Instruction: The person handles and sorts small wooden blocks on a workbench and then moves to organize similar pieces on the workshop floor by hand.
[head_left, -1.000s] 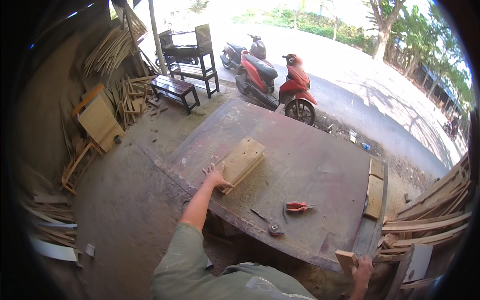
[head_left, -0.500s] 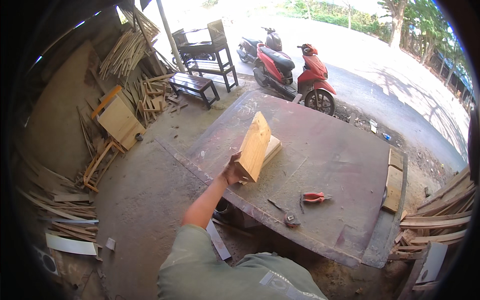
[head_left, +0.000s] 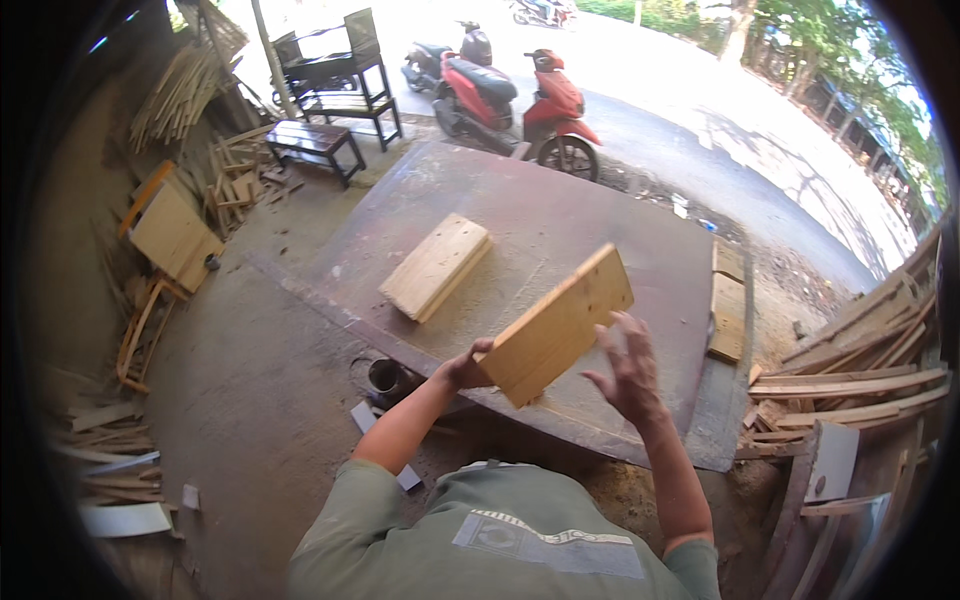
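My left hand (head_left: pixel 466 366) grips the lower left end of a thick wooden board (head_left: pixel 558 325), which is tilted up above the near part of the worktable (head_left: pixel 640 235). At the board's right end, my right hand (head_left: pixel 632 370) has its fingers spread and holds nothing. Whether its fingertips touch the board I cannot tell. Another wooden block (head_left: pixel 437 265), pale and apparently made of stacked boards, lies flat on the table to the left of the raised one.
Flat wooden pieces (head_left: pixel 728 305) lie along the table's right edge. Timber offcuts (head_left: pixel 850 395) are piled at the right, with more wood (head_left: pixel 180 235) at the left. A dark pot (head_left: pixel 385 377) stands below the near edge. Beyond are a dark bench (head_left: pixel 315 142) and a red motorbike (head_left: pixel 560 110).
My left hand has brought the board right and nearer, off the other block, which now shows fully. My right hand has come into view. The pliers and tape measure no longer show.
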